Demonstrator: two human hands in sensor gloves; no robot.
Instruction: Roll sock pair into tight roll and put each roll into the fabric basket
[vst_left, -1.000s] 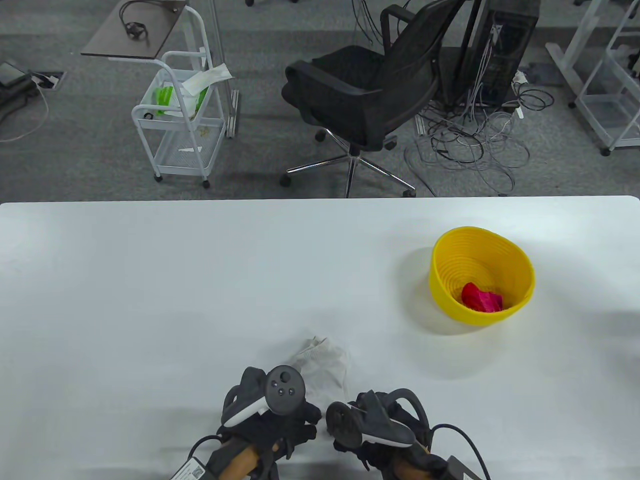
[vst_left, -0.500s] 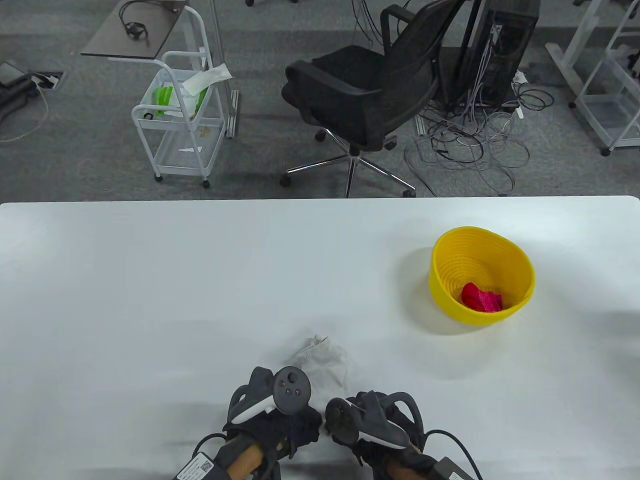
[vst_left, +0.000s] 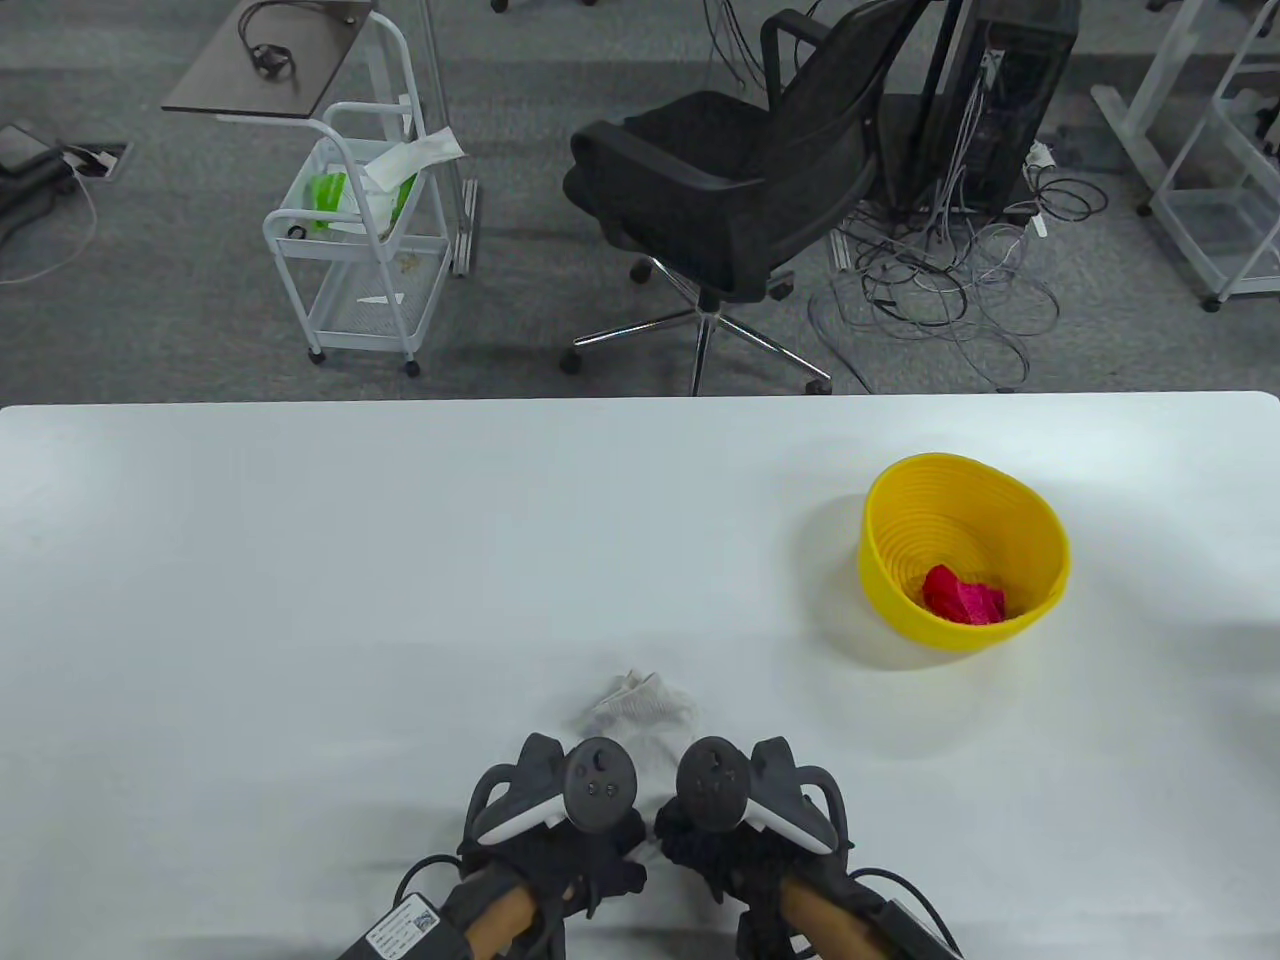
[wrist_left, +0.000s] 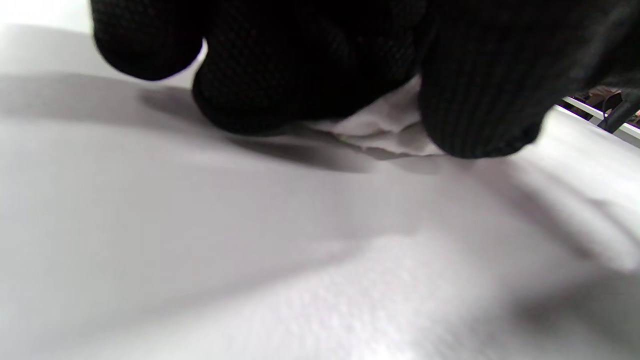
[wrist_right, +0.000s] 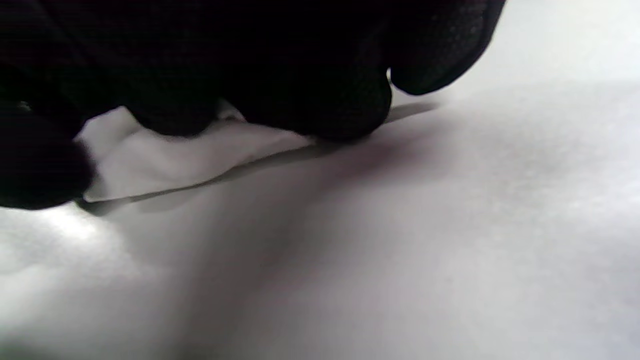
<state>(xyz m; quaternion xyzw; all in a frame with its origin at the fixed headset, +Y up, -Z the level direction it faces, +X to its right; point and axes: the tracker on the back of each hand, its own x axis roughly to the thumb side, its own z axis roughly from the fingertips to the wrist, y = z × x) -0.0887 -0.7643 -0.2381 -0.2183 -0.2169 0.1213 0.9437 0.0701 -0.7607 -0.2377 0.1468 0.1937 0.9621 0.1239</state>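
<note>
A white sock pair lies crumpled near the table's front edge, its near part hidden under both hands. My left hand and right hand sit side by side on it, trackers up. In the left wrist view, curled black fingers bear down on the white sock fabric. The right wrist view has curled fingers pressing the bunched sock against the table. At the right stands the yellow fabric basket, with a red sock roll inside it.
The white table stretches wide to the left and behind the socks. Beyond its far edge stand a black office chair, a white wire cart and a tangle of cables on the floor.
Both hands have slid forward over the sock and drawn closer together. The right hand's tracker has turned to face up. Less of the sock shows now.
</note>
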